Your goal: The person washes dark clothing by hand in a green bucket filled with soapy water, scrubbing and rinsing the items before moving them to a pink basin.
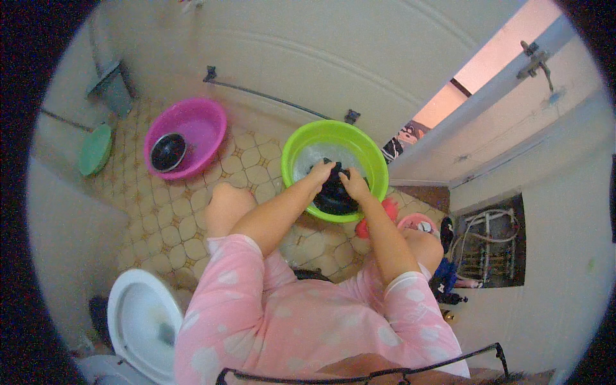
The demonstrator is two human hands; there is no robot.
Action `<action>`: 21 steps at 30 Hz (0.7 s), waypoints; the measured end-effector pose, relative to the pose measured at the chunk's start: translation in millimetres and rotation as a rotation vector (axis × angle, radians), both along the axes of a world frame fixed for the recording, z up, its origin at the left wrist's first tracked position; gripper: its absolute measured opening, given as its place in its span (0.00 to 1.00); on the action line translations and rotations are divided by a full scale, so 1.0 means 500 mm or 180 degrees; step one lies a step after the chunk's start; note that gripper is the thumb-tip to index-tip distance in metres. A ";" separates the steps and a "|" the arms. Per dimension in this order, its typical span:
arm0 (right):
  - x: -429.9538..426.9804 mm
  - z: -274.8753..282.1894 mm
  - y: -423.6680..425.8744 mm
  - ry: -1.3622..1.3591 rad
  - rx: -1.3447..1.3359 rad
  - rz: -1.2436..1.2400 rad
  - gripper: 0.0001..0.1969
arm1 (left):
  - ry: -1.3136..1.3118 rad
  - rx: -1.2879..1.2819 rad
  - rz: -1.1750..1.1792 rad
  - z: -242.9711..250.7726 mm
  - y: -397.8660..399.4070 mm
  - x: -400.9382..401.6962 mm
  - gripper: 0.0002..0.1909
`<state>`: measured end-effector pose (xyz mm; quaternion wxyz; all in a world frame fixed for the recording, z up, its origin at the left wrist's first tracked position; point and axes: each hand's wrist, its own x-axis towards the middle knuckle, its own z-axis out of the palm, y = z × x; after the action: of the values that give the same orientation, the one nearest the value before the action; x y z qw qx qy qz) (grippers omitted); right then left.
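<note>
A lime-green plastic basin (288, 166) stands on the tiled floor in front of me, with cloudy, sudsy water (313, 153) inside. Wet black cloth (337, 196) lies bunched in its near half. My left hand (321, 174) grips the cloth from the left, and my right hand (355, 185) grips it from the right. The two hands are close together over the basin, a raised fold of the cloth between them. Which garment the cloth is, I cannot tell.
A magenta basin (204, 137) at the left holds a metal-rimmed bowl with dark contents (168, 151). Beyond it is a green round lid or basin (96, 150). A raised toilet seat (142, 327) stands at lower left. Pink container (416, 222) sits by my right knee; a door (500, 106) stands ajar.
</note>
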<state>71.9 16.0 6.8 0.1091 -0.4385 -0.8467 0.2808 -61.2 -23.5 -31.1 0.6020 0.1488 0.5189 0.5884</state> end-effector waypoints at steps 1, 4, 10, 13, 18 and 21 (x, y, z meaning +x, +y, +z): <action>-0.001 -0.003 -0.006 0.0129 -0.0177 -0.0008 0.19 | -0.0083 0.0020 0.0026 -0.009 0.000 -0.006 0.14; 0.016 -0.009 -0.018 0.0378 -0.0310 0.0009 0.20 | -0.0109 0.0113 0.0089 -0.013 -0.007 0.001 0.13; 0.021 -0.062 0.011 0.0286 -0.0136 0.0069 0.22 | -0.0070 -0.0134 -0.0165 -0.056 0.011 -0.014 0.13; 0.012 -0.044 -0.009 0.0066 -0.0101 0.0052 0.23 | 0.0317 -0.0624 -0.0185 -0.067 -0.001 -0.025 0.16; 0.022 -0.024 -0.004 -0.0022 -0.0216 0.0120 0.19 | 0.0773 -0.0481 -0.0527 0.013 -0.026 -0.004 0.21; 0.027 -0.003 0.009 0.0038 -0.0573 0.0230 0.19 | 0.1458 -0.0606 -0.0852 0.047 -0.035 0.002 0.22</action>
<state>85.6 20.7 5.2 0.0641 -0.4141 -0.8326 0.3622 -60.1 -41.0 -7.8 0.5527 0.2878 0.6700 0.4034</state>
